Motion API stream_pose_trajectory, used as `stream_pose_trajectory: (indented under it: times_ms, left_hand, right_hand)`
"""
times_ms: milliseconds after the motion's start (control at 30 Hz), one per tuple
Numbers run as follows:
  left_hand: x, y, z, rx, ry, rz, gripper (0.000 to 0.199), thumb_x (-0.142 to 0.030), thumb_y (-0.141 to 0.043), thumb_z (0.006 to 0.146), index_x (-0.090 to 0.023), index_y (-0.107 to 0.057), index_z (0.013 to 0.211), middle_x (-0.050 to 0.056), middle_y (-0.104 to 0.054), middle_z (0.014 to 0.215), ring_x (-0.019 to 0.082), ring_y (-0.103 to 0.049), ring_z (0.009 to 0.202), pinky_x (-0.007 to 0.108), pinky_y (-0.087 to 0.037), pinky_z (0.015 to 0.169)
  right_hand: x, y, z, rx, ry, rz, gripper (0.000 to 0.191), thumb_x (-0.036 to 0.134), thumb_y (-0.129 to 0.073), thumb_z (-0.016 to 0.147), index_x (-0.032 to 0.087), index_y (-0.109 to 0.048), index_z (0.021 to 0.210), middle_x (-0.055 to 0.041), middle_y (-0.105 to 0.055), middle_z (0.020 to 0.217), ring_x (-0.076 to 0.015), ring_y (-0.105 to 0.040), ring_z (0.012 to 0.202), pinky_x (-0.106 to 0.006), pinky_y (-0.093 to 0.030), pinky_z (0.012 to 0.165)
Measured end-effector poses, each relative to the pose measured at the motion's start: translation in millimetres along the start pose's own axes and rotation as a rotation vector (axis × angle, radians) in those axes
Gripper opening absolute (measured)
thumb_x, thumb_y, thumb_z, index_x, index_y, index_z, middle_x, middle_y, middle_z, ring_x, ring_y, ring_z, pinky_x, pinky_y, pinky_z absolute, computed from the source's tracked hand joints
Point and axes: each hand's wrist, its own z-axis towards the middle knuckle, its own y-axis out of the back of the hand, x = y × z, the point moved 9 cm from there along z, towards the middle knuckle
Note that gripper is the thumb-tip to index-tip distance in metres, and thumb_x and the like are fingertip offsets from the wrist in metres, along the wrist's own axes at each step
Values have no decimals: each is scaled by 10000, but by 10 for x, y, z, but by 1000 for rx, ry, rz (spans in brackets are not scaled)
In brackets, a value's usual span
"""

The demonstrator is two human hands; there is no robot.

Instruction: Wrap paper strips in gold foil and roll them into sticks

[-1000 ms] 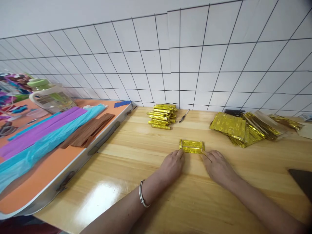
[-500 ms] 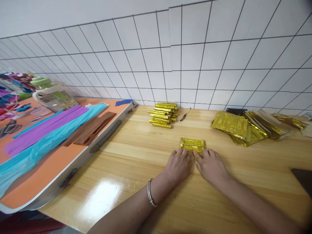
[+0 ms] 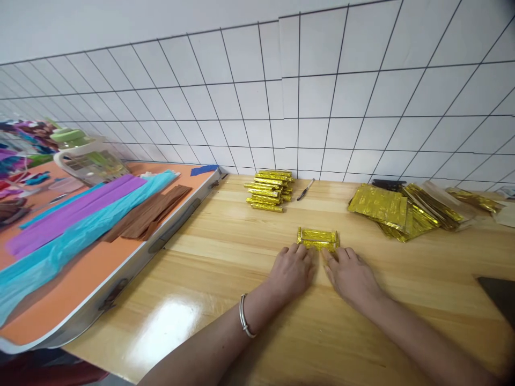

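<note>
A sheet of gold foil paper [image 3: 318, 235] lies on the wooden table, its side edges folded up into narrow strips and its near edge turned over. My left hand [image 3: 293, 266], with a silver bangle on the wrist, has its curled fingertips on the left part of that near edge. At the right part, my right hand [image 3: 351, 272] has its fingers bent against the same edge. The thumbs and the bit of foil under the fingers are mostly hidden.
Rolled gold foil pieces [image 3: 270, 191] are piled near the wall, beside a pen [image 3: 306, 190]. Flat gold foil sheets [image 3: 380, 206] are stacked at the right. On the left, an orange-topped tray [image 3: 132, 257] carries purple, turquoise and brown crepe paper and a clear container.
My hands have moved slightly apart along the near edge of the foil paper, widening the gap between them. The foil sheet stays in place.
</note>
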Motion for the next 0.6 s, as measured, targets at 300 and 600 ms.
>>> stream_pose_trajectory:
  times_ms: [300, 600]
  left_hand:
    - [106, 7, -23, 38, -8, -6, 356, -400, -419, 872, -187, -505, 1143, 88, -542, 1005, 230, -466, 957, 353, -397, 803]
    - [58, -1, 10, 12, -27, -2, 380, -417, -406, 879, -213, -484, 1190, 91, -542, 992, 244, -466, 956, 369, -392, 785]
  right_hand:
    - [-40, -19, -30, 35, -9, -30, 412, 301, -380, 895, 151, -481, 1266, -132, -569, 1022, -251, -438, 928, -349, -369, 765]
    - [12, 8, 34, -1, -1, -26, 412, 353, -450, 858, 247, -495, 1254, -132, -579, 953, -264, -460, 871, -355, -384, 686]
